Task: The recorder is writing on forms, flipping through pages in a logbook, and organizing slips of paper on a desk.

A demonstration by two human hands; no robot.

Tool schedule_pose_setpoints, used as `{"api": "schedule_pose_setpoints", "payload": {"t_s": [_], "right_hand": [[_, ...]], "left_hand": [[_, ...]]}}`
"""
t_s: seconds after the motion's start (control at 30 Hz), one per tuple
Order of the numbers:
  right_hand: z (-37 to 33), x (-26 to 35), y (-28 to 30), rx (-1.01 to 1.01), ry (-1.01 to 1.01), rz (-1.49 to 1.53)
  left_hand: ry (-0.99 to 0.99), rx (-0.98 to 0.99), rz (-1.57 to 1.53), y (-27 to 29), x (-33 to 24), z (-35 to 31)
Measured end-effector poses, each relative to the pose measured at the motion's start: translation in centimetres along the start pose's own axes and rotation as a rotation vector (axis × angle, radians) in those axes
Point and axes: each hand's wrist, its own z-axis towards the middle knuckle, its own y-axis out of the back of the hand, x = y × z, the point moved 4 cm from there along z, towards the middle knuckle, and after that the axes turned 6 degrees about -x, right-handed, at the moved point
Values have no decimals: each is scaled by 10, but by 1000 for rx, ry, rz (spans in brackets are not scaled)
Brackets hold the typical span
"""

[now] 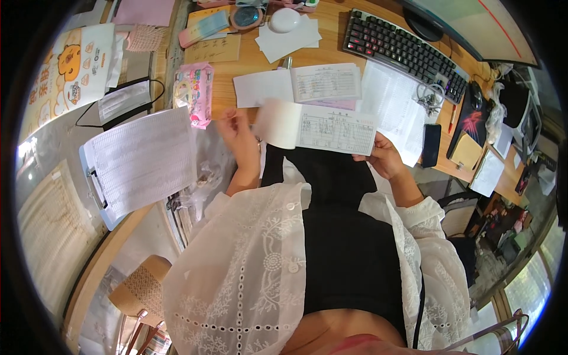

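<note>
My right hand [384,156] grips the lower right corner of an open receipt book [337,130], its fingers closed on the edge. The book's printed form page faces up, with a grid and handwriting on it. Its turned-over pages [280,125] stand curled and blurred on the left side. My left hand [239,137] is raised just left of those pages, apart from them; its fingers are smeared by motion. Right behind, a second open booklet [327,83] lies on the desk, with a filled-in form on its right half and a blank white left half.
Printed sheets [390,106] lie to the right, under a black keyboard [408,56]. A dark phone [431,145] and a mouse [475,94] are further right. Left are a pink wipes packet [202,94], a clipboard with papers [142,160] and a face mask [124,100].
</note>
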Motion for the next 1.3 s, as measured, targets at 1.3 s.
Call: {"api": "schedule_pose_setpoints", "payload": {"t_s": [1.3], "right_hand": [[64,17,33,-756,398,-1147]], "left_hand": [[-968,802,989,-139,14,14]]}}
